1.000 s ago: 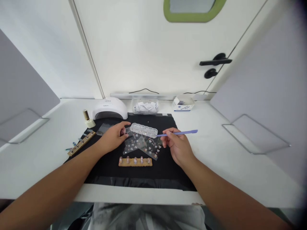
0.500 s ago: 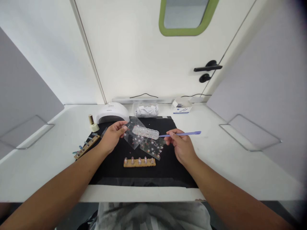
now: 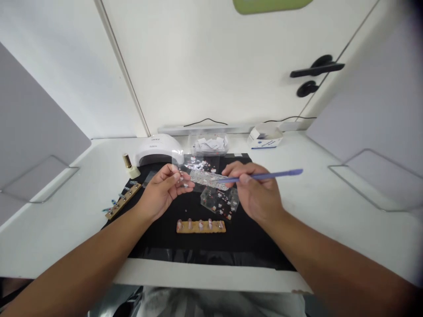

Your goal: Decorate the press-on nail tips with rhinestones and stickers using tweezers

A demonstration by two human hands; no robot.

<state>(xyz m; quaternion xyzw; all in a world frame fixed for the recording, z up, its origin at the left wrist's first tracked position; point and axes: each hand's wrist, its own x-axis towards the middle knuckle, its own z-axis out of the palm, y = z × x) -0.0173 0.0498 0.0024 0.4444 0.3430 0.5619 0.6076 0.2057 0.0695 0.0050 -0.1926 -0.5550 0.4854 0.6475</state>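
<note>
My left hand (image 3: 161, 189) pinches a clear sticker sheet (image 3: 201, 164) printed with small white and red figures, raised off the black mat (image 3: 158, 242). Between the fingers of my right hand (image 3: 259, 191) is a slim purple stick (image 3: 280, 174), its tip pointing left over a long clear case (image 3: 209, 179) of tiny glittery pieces. A second clear sticker sheet (image 3: 220, 202) lies on the mat below the case. Closer to me, a tan display strip (image 3: 201, 227) carries several pink decorated nail tips. My right fingers partly cover the case's right end.
A white nail lamp (image 3: 160, 147) stands at the back left, beside a polish bottle (image 3: 131, 167) with a gold cap. Another strip (image 3: 124, 201) holds blue nail tips. Behind are a clear tub (image 3: 209, 144) of white packets and an opened white box (image 3: 265, 136).
The sticker sheet in my left hand has been lifted and tilted upright. My right hand has moved in closer with the purple stick, now over the case. The camera view has shifted.
</note>
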